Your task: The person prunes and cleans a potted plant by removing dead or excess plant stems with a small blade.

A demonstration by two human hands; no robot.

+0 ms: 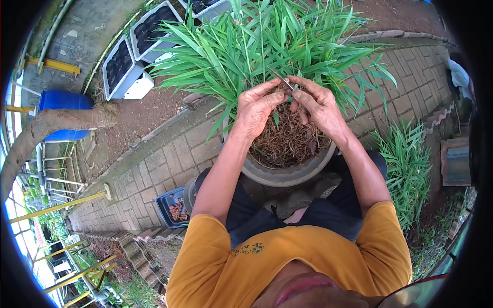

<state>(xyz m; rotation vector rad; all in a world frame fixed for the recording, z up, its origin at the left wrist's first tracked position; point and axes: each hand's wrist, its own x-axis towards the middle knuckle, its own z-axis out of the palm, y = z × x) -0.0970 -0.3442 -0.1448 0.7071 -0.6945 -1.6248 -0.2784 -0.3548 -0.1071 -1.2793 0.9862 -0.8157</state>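
Observation:
A round pot (pixel 280 177) between the knees holds a tangled mass of brown roots (pixel 287 138) and a tall green leafy plant (pixel 257 46). Above the roots, both hands meet at a thin, dark, pointed piece (pixel 280 78), which may be a blade or a stem. My left hand (pixel 259 108) pinches near it with thumb and forefinger. My right hand (pixel 319 109) has its thumb and fingers closed on its lower end, with other fingers curled toward the roots. What lies between the fingertips is too small to make out.
A small bin (pixel 173 208) with reddish-brown pieces stands on the brick paving (pixel 154 167) at the left. Grey planters (pixel 120 66), a blue barrel (pixel 65 114) and a leaning trunk (pixel 67 119) are farther left. Another leafy plant (pixel 405 174) grows at the right.

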